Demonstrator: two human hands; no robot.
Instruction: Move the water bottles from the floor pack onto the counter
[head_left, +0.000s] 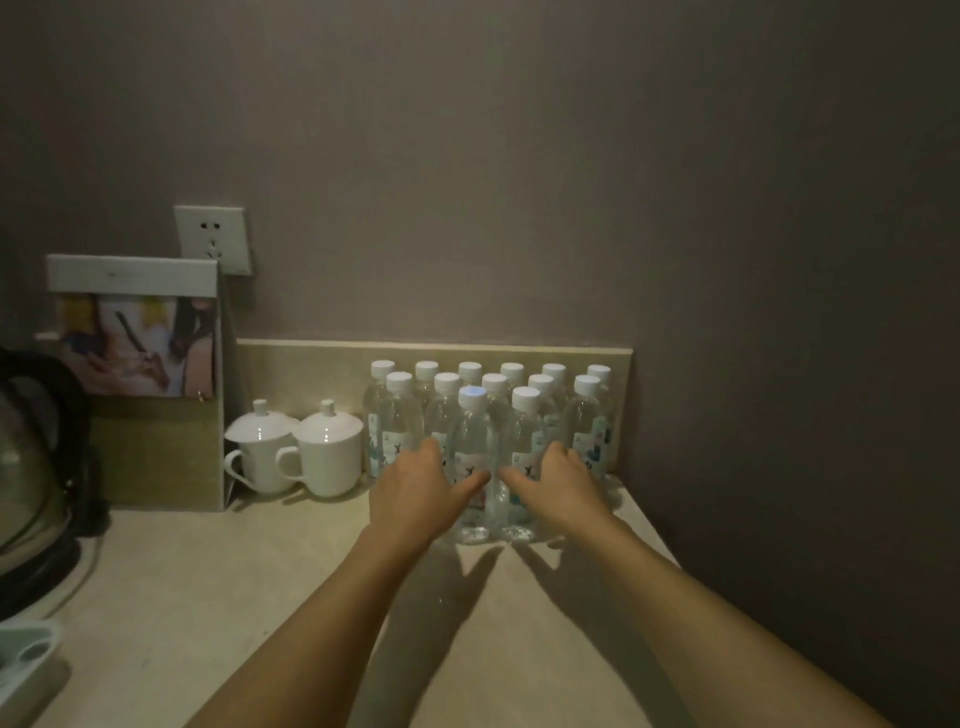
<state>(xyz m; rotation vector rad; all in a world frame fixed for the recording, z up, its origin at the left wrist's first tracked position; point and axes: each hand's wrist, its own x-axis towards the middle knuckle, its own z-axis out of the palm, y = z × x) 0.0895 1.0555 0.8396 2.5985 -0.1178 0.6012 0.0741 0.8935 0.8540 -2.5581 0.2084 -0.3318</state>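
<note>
Several clear water bottles with white caps (493, 384) stand in rows on the beige counter (291, 582), against the low backsplash at the back right. Two more bottles stand side by side in front of these rows. My left hand (421, 488) is wrapped around the left front bottle (471, 436), thumb across its label. In the same way, my right hand (561, 483) is wrapped around the right front bottle (523, 431). Both bottles are upright with their bases on the counter. The floor pack is out of view.
Two white lidded cups (306, 452) stand just left of the bottles. Further left are a tall card stand with a picture (150, 384), a dark kettle (36, 467) and a pale tray corner (26, 654). A wall (779, 364) closes the counter's right side.
</note>
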